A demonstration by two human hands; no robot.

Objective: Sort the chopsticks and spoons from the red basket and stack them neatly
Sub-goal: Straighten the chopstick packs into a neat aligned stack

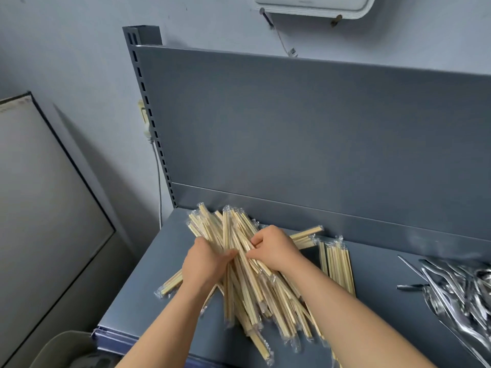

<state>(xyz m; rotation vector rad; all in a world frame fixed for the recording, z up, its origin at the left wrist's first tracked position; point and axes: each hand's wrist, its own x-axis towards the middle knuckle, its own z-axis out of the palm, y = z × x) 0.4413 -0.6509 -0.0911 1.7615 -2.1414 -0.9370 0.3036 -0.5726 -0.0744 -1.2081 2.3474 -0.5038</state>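
A big loose bundle of wooden chopsticks in clear plastic sleeves lies on the grey shelf, fanning out at both ends. My left hand grips the bundle from its left side. My right hand grips it from the right, fingers curled round several sticks. A small tidy row of wrapped chopsticks lies flat just right of the bundle. Silver spoons in clear wrappers are piled at the shelf's right end. The red basket is not in view.
The shelf's grey back panel rises behind the chopsticks. A slotted upright post stands at the left rear. A grey bin sits below the shelf's front left corner. A framed board leans at the left.
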